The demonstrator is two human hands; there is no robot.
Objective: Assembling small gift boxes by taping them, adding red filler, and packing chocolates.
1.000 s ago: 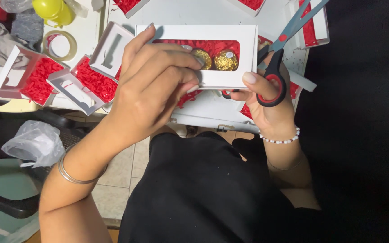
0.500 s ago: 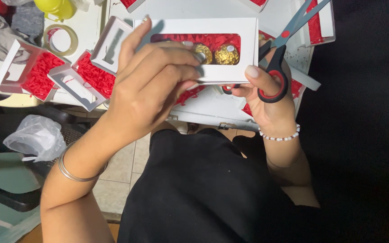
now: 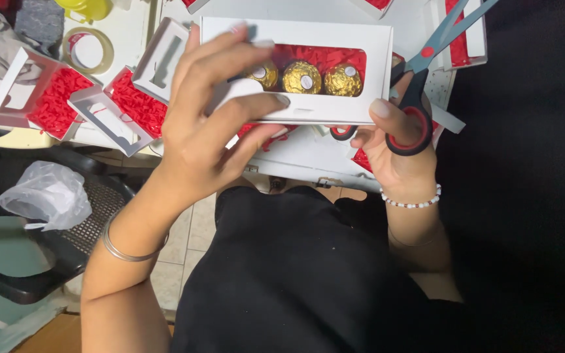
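Head view: white windowed cardboard box (image 3: 335,46), holding three gold-foil chocolates (image 3: 305,77) on red shred, gripped at the white table's (image 3: 308,153) near edge, left hand (image 3: 214,124) fingers spread across the lid, right hand (image 3: 397,147) pinching box, scissors (image 3: 426,78) looped; four open boxes (image 3: 53,98) unfilled.

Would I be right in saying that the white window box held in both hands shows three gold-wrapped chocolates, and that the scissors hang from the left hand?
Not quite: in the head view the scissors hang from the right hand, not the left hand. The rest stands: both hands hold the white window box, whose window shows three gold-wrapped chocolates.
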